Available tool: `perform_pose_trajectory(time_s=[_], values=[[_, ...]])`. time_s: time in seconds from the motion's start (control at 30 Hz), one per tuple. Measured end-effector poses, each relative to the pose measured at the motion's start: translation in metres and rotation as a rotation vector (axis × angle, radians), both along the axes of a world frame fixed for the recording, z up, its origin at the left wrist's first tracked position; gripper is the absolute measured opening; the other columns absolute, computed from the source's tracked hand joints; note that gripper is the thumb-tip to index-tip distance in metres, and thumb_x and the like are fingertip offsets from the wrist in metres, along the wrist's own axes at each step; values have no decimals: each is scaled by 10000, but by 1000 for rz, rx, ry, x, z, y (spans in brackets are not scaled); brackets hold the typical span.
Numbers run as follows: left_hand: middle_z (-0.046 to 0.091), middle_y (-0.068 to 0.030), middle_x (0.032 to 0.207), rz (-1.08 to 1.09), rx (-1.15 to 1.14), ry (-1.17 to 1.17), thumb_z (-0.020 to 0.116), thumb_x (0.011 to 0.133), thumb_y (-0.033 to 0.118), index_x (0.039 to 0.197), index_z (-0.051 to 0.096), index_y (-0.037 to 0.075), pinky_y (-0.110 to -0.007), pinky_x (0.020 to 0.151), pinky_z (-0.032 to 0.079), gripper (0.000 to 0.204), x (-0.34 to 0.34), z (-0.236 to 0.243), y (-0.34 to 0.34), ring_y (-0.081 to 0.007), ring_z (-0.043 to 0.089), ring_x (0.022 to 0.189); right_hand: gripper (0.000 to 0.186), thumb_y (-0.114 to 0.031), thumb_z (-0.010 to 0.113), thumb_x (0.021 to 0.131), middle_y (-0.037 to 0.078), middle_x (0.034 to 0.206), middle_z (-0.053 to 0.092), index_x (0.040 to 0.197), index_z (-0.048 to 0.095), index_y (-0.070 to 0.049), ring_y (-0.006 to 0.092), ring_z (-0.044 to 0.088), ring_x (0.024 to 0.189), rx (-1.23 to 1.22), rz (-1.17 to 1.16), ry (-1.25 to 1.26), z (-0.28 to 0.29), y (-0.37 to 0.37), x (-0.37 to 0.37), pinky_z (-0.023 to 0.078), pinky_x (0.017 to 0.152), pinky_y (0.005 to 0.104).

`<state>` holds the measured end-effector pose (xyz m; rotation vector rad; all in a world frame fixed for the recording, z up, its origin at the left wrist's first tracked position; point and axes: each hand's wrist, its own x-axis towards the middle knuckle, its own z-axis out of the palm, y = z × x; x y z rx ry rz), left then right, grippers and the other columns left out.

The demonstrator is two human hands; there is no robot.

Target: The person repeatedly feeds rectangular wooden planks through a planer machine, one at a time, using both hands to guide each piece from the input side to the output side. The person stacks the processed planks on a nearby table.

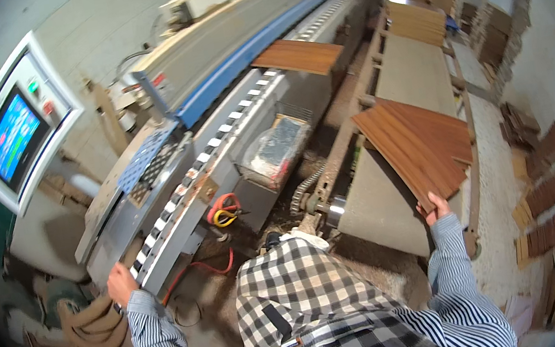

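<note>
Largest item: the long machine [205,59] on your left, a straight beam of beige and blue painted metal, smooth-faced. A track [216,141] of dark and pale blocks runs along its near side.

Next in size: the conveyor [384,224] on your right, a flat, matte grey-beige belt in a worn metal frame, with a bare metal roller at its near end. Farther along it stands a stack of pale tan panels [414,21].

Your apron [313,275] is black-and-cream checked cloth; your sleeves are striped.

Control panel [15,132], far left: rectangular, white-framed, with a lit blue screen.

Brown board [408,154]: long, flat, rectangular, reddish wood grain with darker streaks. It lies slantwise at the conveyor, its far part over a second brown board [443,130] of similar grain. A third brown board [300,55] rests flat on the machine's track, well apart from both your hands.

Wire basket [278,143] on the machine's side: open mesh, wrapped contents unclear.

Smallest: red and yellow loops [224,213] hanging below the track.

Your right hand [435,209] has its fingers closed on the brown board's near end. Your left hand [121,285] is curled beside the track's near end, well away from that board; cannot tell whether its fingers grip anything.
</note>
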<state>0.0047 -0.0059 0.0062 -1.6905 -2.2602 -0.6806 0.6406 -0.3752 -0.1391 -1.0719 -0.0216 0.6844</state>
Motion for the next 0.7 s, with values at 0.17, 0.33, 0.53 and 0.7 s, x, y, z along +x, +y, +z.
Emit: perform_pose_trajectory(time_s=[0.17, 0.33, 0.53, 0.7], values=[[613, -217, 732, 32, 45, 5, 387, 854, 357, 765, 666, 45, -488, 665, 457, 428, 3, -8, 7, -406, 592, 704, 522, -137, 662, 716, 98, 983, 582, 1177, 440, -33, 245, 600, 792, 111, 83, -28, 22, 8, -57, 536, 661, 379], [616, -215, 712, 4, 57, 25, 386, 857, 329, 734, 669, 35, -474, 654, 464, 426, 3, -3, 0, -377, 606, 663, 543, -114, 645, 702, 115, 976, 585, 1188, 419, -29, 258, 614, 754, 178, 270, -48, 61, 52, -123, 546, 577, 366], [617, -212, 703, -11, 51, 1, 412, 855, 317, 722, 667, 27, -460, 659, 463, 408, 6, 7, -4, -369, 609, 661, 598, -93, 631, 695, 124, 1070, 550, 1229, 373, -16, 273, 581, 905, 191, 591, -16, 89, 132, -209, 535, 677, 394], [618, -212, 700, 12, 71, -23, 429, 847, 315, 720, 670, 31, -457, 658, 459, 393, -7, 5, -12, -368, 606, 656, 399, -85, 647, 755, 75, 1022, 598, 1118, 514, 14, 176, 576, 937, 214, 947, 90, 103, 193, -287, 445, 854, 301]])
